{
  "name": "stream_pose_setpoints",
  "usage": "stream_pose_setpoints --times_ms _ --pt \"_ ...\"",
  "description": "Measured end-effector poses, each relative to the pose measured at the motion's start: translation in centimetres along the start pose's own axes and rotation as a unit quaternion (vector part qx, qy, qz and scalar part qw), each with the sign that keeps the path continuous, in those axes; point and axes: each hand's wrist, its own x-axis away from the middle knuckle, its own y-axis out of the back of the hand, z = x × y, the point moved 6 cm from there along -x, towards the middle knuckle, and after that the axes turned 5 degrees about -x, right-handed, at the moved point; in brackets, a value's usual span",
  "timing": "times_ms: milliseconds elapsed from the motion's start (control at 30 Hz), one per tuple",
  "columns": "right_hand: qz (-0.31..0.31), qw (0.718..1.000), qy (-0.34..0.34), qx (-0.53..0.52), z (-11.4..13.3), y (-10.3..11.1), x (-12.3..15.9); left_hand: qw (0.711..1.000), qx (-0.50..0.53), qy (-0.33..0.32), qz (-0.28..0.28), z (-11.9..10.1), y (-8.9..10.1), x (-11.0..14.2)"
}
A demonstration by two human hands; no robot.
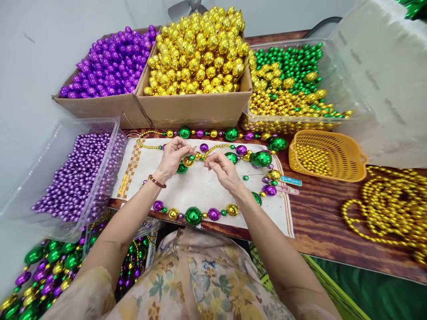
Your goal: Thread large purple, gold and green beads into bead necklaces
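Note:
My left hand [174, 156] is over the white cloth [187, 191], its fingers pinched at a bead strand [262, 158] of purple, green and gold beads. Small gold beads show between the two hands. Close by on the right, my right hand [223, 171] has thumb and forefinger pressed together; what lies between them is too small to make out. The strand loops over the cloth, with large green beads on the right and a row along the front edge. A second strand [231, 133] lies behind the cloth.
Cardboard boxes of purple beads [113, 58] and gold beads [200, 49] stand at the back. Plastic bins hold lilac beads [80, 173] and green and gold beads [287, 84]. A yellow basket [347, 155] and a gold bead chain [383, 209] lie right.

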Motion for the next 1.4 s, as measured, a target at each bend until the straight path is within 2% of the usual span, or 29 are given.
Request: stream_pose_setpoints --times_ms 133,233,333,433,600,733,833,933,1033,1167,1300,1400 --pt "0.039 0.996 -0.002 0.084 -0.1 0.9 -0.7 0.999 -0.033 0.010 0.030 0.2 -0.3 0.0" --pt "0.095 0.989 0.003 0.111 0.7 0.6 -1.2 0.991 -0.099 -0.002 0.095 -0.2 -0.9 -0.3" --pt "0.140 0.983 -0.009 0.117 1.4 0.1 -1.5 0.973 -0.161 0.002 0.166 -0.4 -1.4 -0.6" --pt "0.144 0.986 -0.039 0.076 2.1 0.4 -1.9 0.963 -0.181 0.017 0.200 -0.1 -1.5 -0.9" --pt "0.071 0.991 -0.092 -0.066 3.3 1.4 -3.7 0.976 -0.131 0.054 0.165 0.4 -0.7 -1.1" --pt "-0.004 0.986 -0.135 -0.098 2.9 0.9 -6.0 0.975 -0.111 0.078 0.173 0.3 -0.8 -0.9" --pt "-0.003 0.983 -0.160 -0.088 2.1 -0.7 -7.6 0.971 -0.120 0.086 0.190 0.1 -1.1 -0.7" --pt "0.018 0.987 -0.141 -0.078 1.7 -1.6 -8.5 0.976 -0.106 0.075 0.174 0.0 -0.8 -0.7" --pt "0.043 0.992 -0.110 -0.046 1.3 -1.3 -8.1 0.984 -0.076 0.077 0.139 0.1 -0.1 -0.7" --pt "0.113 0.990 -0.079 0.035 1.0 -1.3 -6.2 0.986 -0.065 0.092 0.121 0.3 0.4 -0.6" --pt "0.077 0.983 -0.019 0.165 2.4 -0.9 -4.6 0.984 -0.090 0.095 0.124 -0.3 0.6 -0.5" --pt "0.090 0.972 -0.003 0.219 3.3 -1.1 -3.6 0.980 -0.111 0.100 0.130 -0.8 0.6 -0.5"
